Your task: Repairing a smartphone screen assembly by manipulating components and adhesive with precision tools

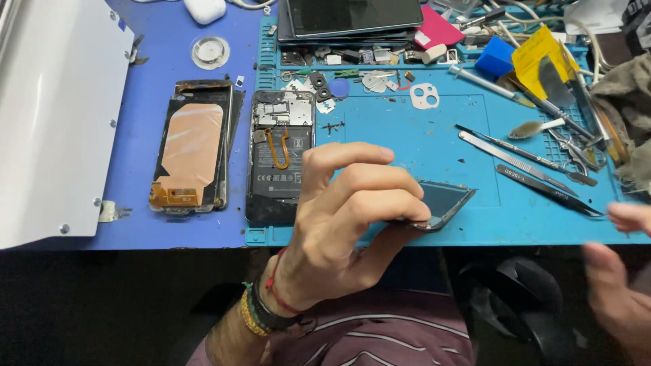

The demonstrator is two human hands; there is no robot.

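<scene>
My left hand (346,217) grips a dark phone back cover (444,202) by its near corner and holds it tilted above the front edge of the blue repair mat (420,135). An opened phone body (279,159) with an orange flex cable lies on the mat just left of that hand. A removed screen panel (193,146) with copper-coloured backing lies further left on the blue table. My right hand (620,278) hovers blurred at the right edge with its fingers apart, holding nothing I can see.
Tweezers and a metal pry tool (525,163) lie on the mat's right side. Small parts and a white camera bezel (424,95) sit near the top, with stacked phones (352,20), a blue block (495,57) and yellow cloth (542,54). A white panel (54,115) fills the left.
</scene>
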